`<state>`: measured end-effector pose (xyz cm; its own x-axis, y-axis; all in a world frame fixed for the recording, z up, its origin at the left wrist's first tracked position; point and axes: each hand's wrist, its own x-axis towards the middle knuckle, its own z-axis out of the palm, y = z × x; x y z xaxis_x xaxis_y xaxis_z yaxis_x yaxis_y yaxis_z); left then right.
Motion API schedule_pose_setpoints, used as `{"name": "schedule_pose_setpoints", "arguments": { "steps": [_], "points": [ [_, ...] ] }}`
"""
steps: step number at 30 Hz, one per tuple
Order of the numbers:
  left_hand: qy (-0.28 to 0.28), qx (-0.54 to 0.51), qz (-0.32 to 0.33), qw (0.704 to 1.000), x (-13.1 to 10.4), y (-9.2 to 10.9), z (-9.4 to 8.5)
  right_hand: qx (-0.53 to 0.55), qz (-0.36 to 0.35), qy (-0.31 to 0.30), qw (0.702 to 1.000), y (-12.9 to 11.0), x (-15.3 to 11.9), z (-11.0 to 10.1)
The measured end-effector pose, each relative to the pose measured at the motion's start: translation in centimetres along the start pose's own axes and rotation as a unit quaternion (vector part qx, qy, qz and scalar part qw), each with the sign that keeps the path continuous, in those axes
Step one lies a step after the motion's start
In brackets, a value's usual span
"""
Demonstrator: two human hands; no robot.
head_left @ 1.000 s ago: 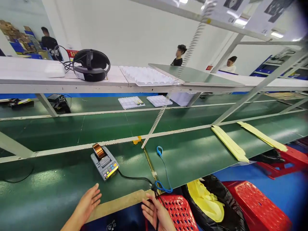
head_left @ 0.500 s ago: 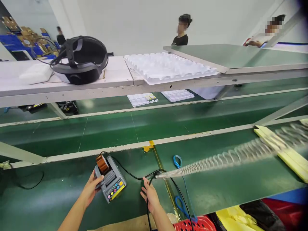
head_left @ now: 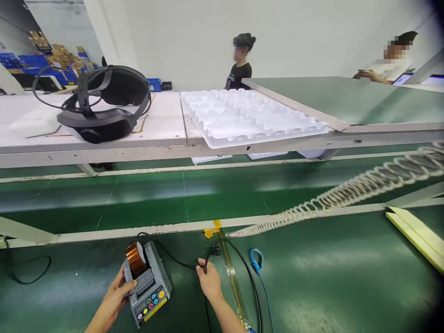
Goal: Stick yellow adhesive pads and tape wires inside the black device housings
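- The left hand [head_left: 116,296], low and left of centre in the frame, has its fingers wrapped against the left side of the tape dispenser [head_left: 147,289], thumb near the top edge; it grips the housing rather than resting flat.
- The right hand [head_left: 209,281], at lower centre, has its fingers curled shut around the black power cord [head_left: 239,259], pinching it where the cord bends upward into a loop.
- The tape dispenser stands on the green bench mat [head_left: 329,277], tilted a little toward the lower right, with a roll of amber tape [head_left: 134,257] seated at its top and coloured buttons on its front panel.
- The cord runs from behind the dispenser to the right hand, arcs up to a small plug piece near the yellow strip [head_left: 232,282], then drops out of the bottom of the frame.
- Judged from this, the dispenser is set on the bench and its cord is in hand, but the cord is not tidied away; whether it is plugged in cannot be told.
- Just right of the cord lies a blue wrist strap [head_left: 256,260]; a pale coiled hose [head_left: 347,194] stretches toward the right edge.
- On the white shelf [head_left: 166,125] in the upper half sit a black headset [head_left: 104,108] and a white moulded tray [head_left: 249,115]; two other people stand beyond.
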<state>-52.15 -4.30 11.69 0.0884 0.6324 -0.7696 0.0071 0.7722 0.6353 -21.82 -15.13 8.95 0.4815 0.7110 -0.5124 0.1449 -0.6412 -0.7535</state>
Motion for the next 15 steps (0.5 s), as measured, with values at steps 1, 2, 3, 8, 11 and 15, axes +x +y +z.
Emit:
{"name": "schedule_pose_setpoints", "arguments": {
  "steps": [1, 2, 3, 8, 11, 15],
  "points": [
    [0.003, -0.004, 0.001, 1.0, 0.1, -0.1, -0.1, -0.051, -0.021, 0.005, 0.998, -0.1, 0.3, 0.1],
    [0.006, -0.008, 0.002, 1.0, 0.2, -0.3, -0.1, -0.101, -0.039, 0.008, 0.994, -0.2, 0.6, 0.2],
    [0.013, -0.012, 0.001, 1.0, 0.2, -0.5, 0.0, -0.147, -0.053, 0.01, 0.988, -0.3, 0.9, 0.3],
    [0.034, -0.042, -0.043, 0.998, -0.4, -2.2, 0.9, -0.316, -0.103, -0.01, 0.943, -0.4, 1.7, 0.7],
    [0.023, -0.082, -0.069, 0.994, -0.8, -3.1, 1.5, -0.367, -0.148, -0.034, 0.918, -0.6, 0.9, 0.5],
    [0.007, -0.128, -0.077, 0.989, -1.0, -3.5, 2.0, -0.393, -0.208, -0.086, 0.892, -0.5, -2.1, 1.4]
  ]
}}
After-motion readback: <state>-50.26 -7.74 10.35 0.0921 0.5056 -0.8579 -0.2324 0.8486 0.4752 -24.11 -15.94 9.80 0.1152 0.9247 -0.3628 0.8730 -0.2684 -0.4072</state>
